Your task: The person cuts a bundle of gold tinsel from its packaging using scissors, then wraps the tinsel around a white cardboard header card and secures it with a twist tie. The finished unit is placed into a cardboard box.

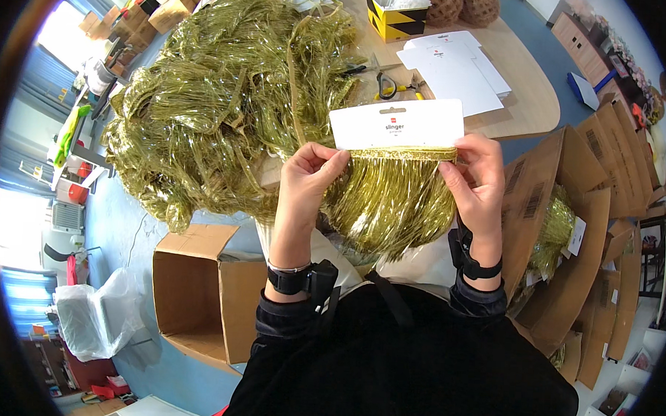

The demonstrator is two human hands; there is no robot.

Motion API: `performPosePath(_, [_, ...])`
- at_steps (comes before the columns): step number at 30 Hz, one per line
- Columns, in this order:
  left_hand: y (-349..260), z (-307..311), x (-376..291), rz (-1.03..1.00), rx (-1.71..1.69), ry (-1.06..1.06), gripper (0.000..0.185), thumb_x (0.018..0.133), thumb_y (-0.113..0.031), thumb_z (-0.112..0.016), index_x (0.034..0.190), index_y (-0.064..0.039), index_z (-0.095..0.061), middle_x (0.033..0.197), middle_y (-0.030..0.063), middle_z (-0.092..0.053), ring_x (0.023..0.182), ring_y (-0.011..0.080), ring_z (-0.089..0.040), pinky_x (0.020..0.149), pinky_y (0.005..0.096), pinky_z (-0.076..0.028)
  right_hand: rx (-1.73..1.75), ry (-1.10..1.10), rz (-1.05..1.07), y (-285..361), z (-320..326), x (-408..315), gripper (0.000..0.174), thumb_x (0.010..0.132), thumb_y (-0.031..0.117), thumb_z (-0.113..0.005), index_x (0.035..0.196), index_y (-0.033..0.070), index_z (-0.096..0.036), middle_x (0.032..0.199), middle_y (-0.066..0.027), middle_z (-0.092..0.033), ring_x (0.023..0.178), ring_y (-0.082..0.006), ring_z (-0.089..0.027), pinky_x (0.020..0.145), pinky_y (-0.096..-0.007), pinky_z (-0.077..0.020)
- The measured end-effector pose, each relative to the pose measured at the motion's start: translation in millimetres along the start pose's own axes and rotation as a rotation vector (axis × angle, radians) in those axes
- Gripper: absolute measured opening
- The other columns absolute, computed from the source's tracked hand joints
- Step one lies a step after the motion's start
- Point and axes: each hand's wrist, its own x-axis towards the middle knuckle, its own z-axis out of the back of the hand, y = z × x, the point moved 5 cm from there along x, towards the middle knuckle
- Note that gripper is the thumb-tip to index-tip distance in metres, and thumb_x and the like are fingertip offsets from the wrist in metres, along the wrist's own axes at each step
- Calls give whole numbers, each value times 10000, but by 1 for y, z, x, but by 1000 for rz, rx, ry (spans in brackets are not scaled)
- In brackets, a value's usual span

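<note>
Between my two hands a gold tinsel fringe garland [394, 202] hangs from its folded band, with a white header card [395, 121] standing up along the band's top edge. My left hand [312, 176] pinches the band's left end between thumb and fingers. At the other end, my right hand [476, 178] grips the band and the card's lower right corner. The card has a hanging slot and printed writing. Left of the held garland, a large heap of loose gold tinsel fringe [221, 91] covers much of the table and hangs over its edge.
On the table [530, 99] lie white cards [461, 74], black-handled scissors [386, 85] and yellow-handled pliers [413, 89], near a yellow-and-black box [397, 24] and brown balls [445, 6]. An open carton [190, 296] stands at left; another carton [577, 241] at right holds carded tinsel [555, 231].
</note>
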Motion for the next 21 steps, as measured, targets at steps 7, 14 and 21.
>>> performPosePath(7, [-3, -2, -3, -19, -18, 14, 112, 901, -63, -785, 931, -26, -684, 916, 9, -714, 804, 33, -623, 740, 171, -487, -75, 1, -96, -12, 10, 3, 165, 955, -65, -635, 1113, -18, -648, 1098, -51, -630, 969, -126, -653, 796, -238, -546])
performPosePath(14, [-14, -7, -9, -75, 65, -52, 109, 894, -49, -787, 928, -13, -691, 924, 25, -726, 818, 40, -645, 739, 173, -506, -134, -90, -115, -10, 11, 9, 231, 926, -47, -642, 1150, 5, -658, 1087, -71, -655, 1061, -141, -632, 905, -287, -520])
performPosePath(21, [-28, -34, -21, -165, 174, -66, 110, 895, -31, -775, 939, 19, -687, 940, 46, -730, 862, 65, -670, 757, 193, -524, -549, -4, 169, 25, -58, 1, 263, 808, -24, -762, 1049, 83, -757, 1087, -46, -651, 851, -157, -625, 663, -272, -491])
